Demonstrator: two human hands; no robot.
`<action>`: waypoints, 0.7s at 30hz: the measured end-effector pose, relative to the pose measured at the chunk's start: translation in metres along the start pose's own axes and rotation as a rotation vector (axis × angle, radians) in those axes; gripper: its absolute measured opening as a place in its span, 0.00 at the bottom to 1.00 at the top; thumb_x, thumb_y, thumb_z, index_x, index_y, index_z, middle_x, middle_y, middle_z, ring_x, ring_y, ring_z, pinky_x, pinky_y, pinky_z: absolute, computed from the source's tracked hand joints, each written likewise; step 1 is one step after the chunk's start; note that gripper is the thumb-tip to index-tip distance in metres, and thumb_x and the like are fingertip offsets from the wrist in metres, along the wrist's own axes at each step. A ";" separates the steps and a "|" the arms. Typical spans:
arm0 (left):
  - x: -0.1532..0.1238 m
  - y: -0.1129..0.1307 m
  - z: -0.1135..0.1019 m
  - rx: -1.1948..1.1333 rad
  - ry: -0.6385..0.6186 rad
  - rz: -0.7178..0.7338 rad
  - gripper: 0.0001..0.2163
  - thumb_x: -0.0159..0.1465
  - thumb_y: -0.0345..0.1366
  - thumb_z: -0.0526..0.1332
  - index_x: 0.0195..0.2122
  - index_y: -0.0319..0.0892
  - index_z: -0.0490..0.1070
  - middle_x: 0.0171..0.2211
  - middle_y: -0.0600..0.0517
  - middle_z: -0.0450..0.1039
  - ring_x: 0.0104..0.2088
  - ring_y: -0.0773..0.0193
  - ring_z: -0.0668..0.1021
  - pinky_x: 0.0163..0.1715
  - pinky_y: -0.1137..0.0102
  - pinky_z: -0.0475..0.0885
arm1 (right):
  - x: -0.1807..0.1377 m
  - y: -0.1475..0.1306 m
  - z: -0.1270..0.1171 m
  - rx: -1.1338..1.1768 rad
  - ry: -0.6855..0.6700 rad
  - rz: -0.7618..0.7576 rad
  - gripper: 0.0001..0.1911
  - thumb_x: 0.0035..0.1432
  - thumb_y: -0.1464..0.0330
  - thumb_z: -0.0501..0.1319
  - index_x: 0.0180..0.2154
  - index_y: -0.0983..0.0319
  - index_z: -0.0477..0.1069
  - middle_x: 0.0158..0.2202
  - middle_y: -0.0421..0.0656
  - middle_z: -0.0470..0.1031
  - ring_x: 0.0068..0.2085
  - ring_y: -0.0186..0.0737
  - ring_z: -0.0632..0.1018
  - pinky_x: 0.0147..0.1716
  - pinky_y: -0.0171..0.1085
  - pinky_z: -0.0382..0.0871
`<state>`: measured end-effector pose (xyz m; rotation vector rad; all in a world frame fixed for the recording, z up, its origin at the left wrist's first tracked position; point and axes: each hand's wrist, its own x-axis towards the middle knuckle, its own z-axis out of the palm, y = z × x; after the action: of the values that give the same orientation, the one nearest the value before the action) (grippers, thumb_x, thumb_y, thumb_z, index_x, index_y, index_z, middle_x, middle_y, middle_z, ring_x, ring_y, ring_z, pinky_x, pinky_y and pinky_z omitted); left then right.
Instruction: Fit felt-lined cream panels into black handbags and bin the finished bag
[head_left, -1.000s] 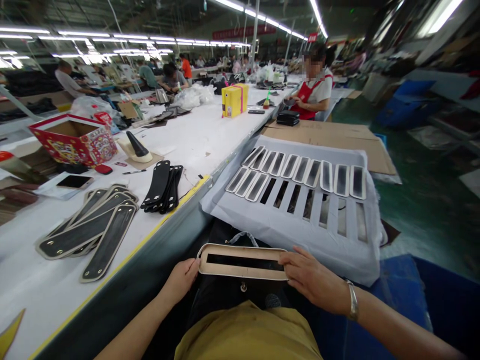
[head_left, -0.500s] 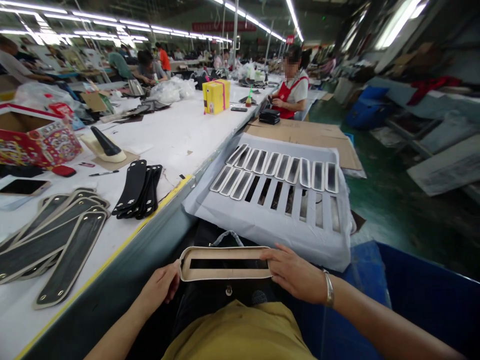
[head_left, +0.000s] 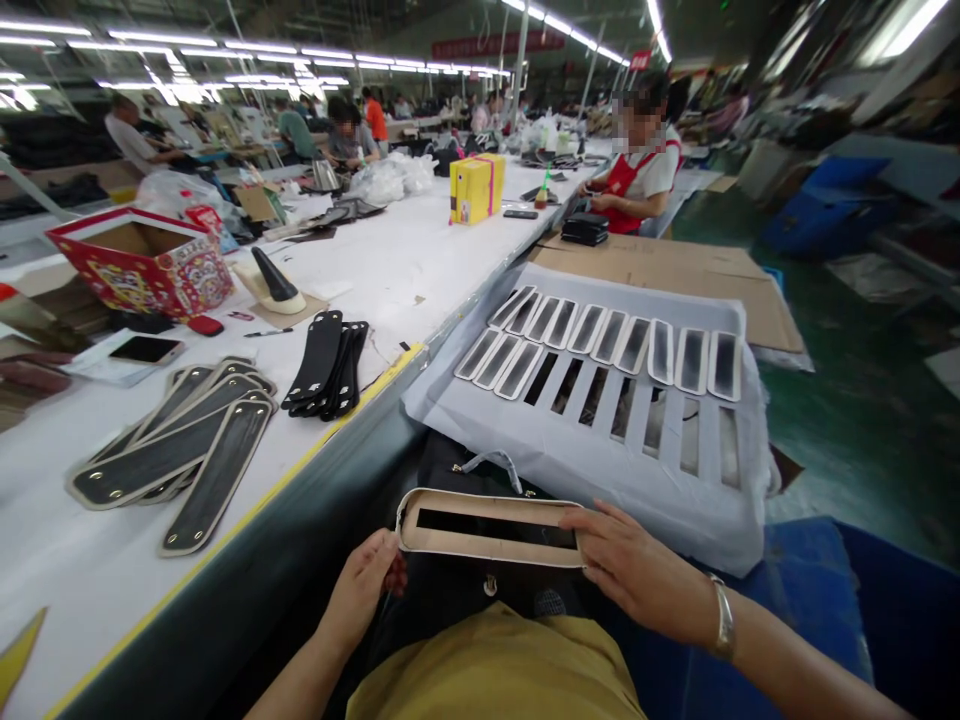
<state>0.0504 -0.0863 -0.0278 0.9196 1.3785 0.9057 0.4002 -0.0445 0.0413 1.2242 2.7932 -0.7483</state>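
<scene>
A beige leather frame piece [head_left: 489, 525] with a long dark slot lies flat over my lap. My right hand [head_left: 637, 573] grips its right end, fingers curled over the edge. At the piece's left end my left hand [head_left: 365, 585] has its fingers curled, touching or just below the corner. Beyond it a grey cloth-covered board [head_left: 570, 455] carries two rows of similar framed pieces [head_left: 615, 340] and several cut slots.
On the white table [head_left: 390, 270] to my left lie dark padded pieces [head_left: 180, 450], a stack of black strips [head_left: 326, 365], a phone [head_left: 146, 349], a red patterned box [head_left: 142, 265] and a yellow box [head_left: 475, 188]. A person in red [head_left: 637, 170] works farther along. Cardboard [head_left: 660, 270] lies behind the board.
The view swung left, then back right. My left hand slid slightly down from the piece's left end. The right hand keeps its grip.
</scene>
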 end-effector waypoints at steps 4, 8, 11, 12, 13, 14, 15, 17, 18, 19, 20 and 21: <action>-0.004 0.007 0.008 0.075 0.033 -0.066 0.20 0.55 0.56 0.58 0.24 0.42 0.62 0.19 0.56 0.66 0.21 0.67 0.71 0.20 0.72 0.68 | 0.002 -0.002 -0.004 -0.003 -0.025 0.009 0.06 0.58 0.72 0.51 0.33 0.62 0.66 0.53 0.49 0.67 0.55 0.43 0.68 0.61 0.54 0.47; 0.003 0.022 0.010 0.353 0.170 -0.073 0.21 0.56 0.58 0.55 0.22 0.43 0.59 0.15 0.58 0.63 0.17 0.65 0.71 0.17 0.71 0.68 | 0.002 -0.001 -0.006 0.025 -0.005 0.019 0.05 0.57 0.71 0.54 0.31 0.62 0.67 0.52 0.48 0.68 0.54 0.43 0.69 0.61 0.53 0.47; 0.016 0.035 0.005 0.679 0.281 0.196 0.17 0.59 0.53 0.55 0.31 0.42 0.68 0.23 0.54 0.70 0.24 0.63 0.75 0.27 0.68 0.72 | 0.003 0.000 -0.008 0.062 0.019 0.027 0.06 0.56 0.69 0.56 0.29 0.62 0.68 0.51 0.47 0.69 0.51 0.44 0.72 0.61 0.53 0.48; 0.023 0.039 0.002 0.769 0.275 0.314 0.16 0.60 0.50 0.55 0.37 0.42 0.70 0.30 0.53 0.72 0.29 0.62 0.76 0.32 0.67 0.72 | 0.004 0.000 -0.008 0.067 0.023 0.025 0.07 0.57 0.68 0.56 0.28 0.62 0.69 0.50 0.47 0.70 0.50 0.44 0.72 0.60 0.52 0.50; 0.029 0.044 0.000 0.833 0.238 0.418 0.16 0.61 0.48 0.55 0.43 0.43 0.70 0.35 0.51 0.73 0.34 0.62 0.76 0.37 0.67 0.72 | 0.005 0.000 -0.007 0.067 0.026 0.021 0.09 0.58 0.66 0.55 0.27 0.62 0.70 0.49 0.47 0.71 0.49 0.44 0.73 0.59 0.50 0.54; 0.036 0.049 -0.001 0.875 0.175 0.490 0.16 0.62 0.47 0.54 0.45 0.44 0.70 0.39 0.50 0.73 0.37 0.62 0.76 0.40 0.67 0.71 | 0.006 0.001 -0.006 0.064 0.032 0.019 0.12 0.59 0.66 0.55 0.26 0.62 0.70 0.47 0.47 0.73 0.48 0.44 0.74 0.57 0.48 0.59; 0.043 0.054 -0.003 0.904 0.105 0.523 0.16 0.64 0.45 0.52 0.45 0.45 0.71 0.40 0.50 0.73 0.39 0.62 0.76 0.42 0.68 0.71 | 0.007 0.001 -0.005 0.059 0.048 0.022 0.14 0.60 0.65 0.53 0.26 0.62 0.71 0.46 0.48 0.74 0.47 0.43 0.75 0.53 0.45 0.63; 0.055 0.062 -0.003 0.952 -0.012 0.513 0.16 0.65 0.44 0.49 0.41 0.44 0.74 0.37 0.51 0.74 0.39 0.64 0.76 0.41 0.70 0.71 | 0.011 0.002 -0.004 0.050 0.135 0.061 0.13 0.61 0.64 0.52 0.32 0.63 0.72 0.43 0.49 0.75 0.45 0.43 0.75 0.47 0.41 0.68; 0.060 0.064 -0.003 0.977 -0.044 0.494 0.17 0.65 0.44 0.49 0.38 0.44 0.75 0.35 0.51 0.74 0.37 0.64 0.76 0.40 0.70 0.71 | 0.012 0.003 -0.003 0.047 0.196 0.094 0.13 0.61 0.63 0.53 0.36 0.64 0.72 0.42 0.49 0.74 0.44 0.43 0.75 0.45 0.40 0.69; 0.063 0.066 -0.003 1.000 -0.061 0.478 0.17 0.65 0.44 0.48 0.37 0.44 0.75 0.34 0.51 0.74 0.37 0.64 0.76 0.39 0.70 0.70 | 0.014 0.003 -0.003 0.044 0.256 0.128 0.14 0.61 0.63 0.53 0.41 0.65 0.71 0.42 0.49 0.74 0.42 0.42 0.76 0.43 0.39 0.70; 0.066 0.067 -0.002 1.017 -0.068 0.471 0.17 0.65 0.45 0.48 0.36 0.44 0.75 0.33 0.51 0.74 0.36 0.63 0.76 0.39 0.70 0.70 | 0.015 0.003 -0.004 0.036 0.310 0.155 0.15 0.61 0.63 0.53 0.44 0.65 0.69 0.42 0.49 0.73 0.40 0.41 0.76 0.41 0.38 0.70; 0.067 0.067 -0.001 1.027 -0.070 0.473 0.18 0.65 0.45 0.48 0.36 0.44 0.75 0.34 0.51 0.74 0.36 0.63 0.76 0.40 0.70 0.70 | 0.017 0.004 -0.005 0.023 0.349 0.167 0.16 0.61 0.63 0.53 0.46 0.65 0.68 0.43 0.49 0.73 0.39 0.40 0.75 0.39 0.38 0.70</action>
<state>0.0498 0.0011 0.0084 2.0950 1.5911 0.4341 0.3916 -0.0282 0.0412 1.7178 2.8931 -0.6092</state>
